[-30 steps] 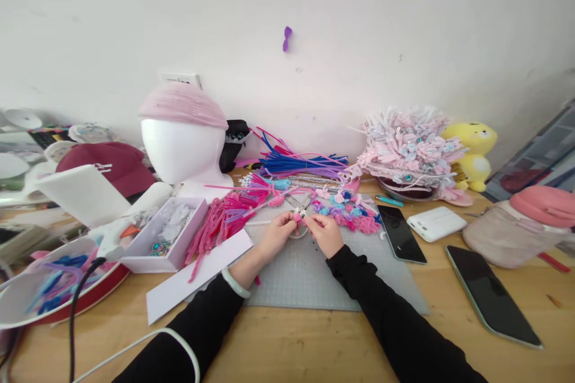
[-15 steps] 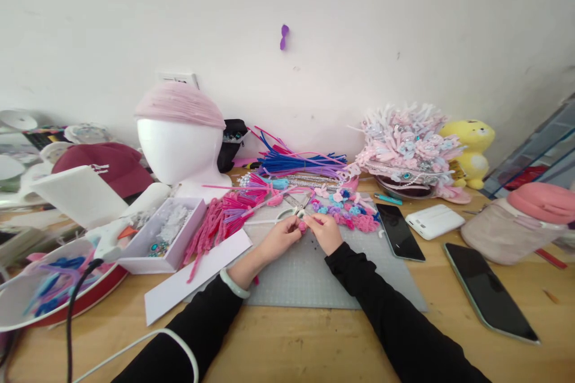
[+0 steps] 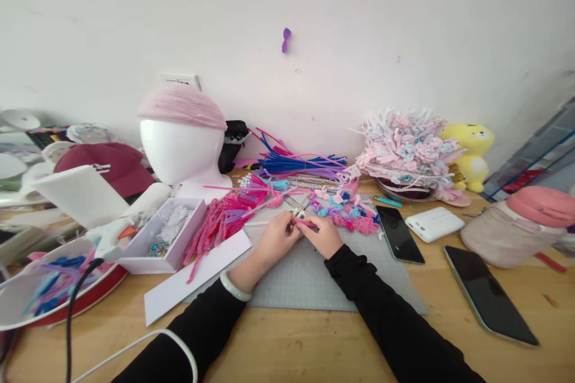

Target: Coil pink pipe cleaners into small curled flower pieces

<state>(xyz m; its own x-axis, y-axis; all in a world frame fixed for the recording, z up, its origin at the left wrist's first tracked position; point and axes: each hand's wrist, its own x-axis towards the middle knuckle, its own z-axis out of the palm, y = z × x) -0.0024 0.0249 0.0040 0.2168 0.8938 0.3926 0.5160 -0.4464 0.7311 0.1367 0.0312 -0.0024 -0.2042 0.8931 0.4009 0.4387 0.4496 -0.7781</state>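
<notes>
My left hand and my right hand meet over the grey cutting mat. Both have their fingers pinched on a short pink pipe cleaner, partly hidden by the fingertips. Just beyond my fingers lies a pair of scissors with blades spread. To their right is a cluster of small fuzzy flowers in pink, blue and purple. Bundled pink and purple pipe cleaners lie to the left.
A lilac box of beads, a white strip and a red-rimmed bowl are at left, near a mannequin head. Phones, a power bank and a decorated fuzzy headpiece stand right.
The pink piece was a small rounded bit between my fingertips; now a straighter length shows along my right fingers. My hands have drawn closer together.
</notes>
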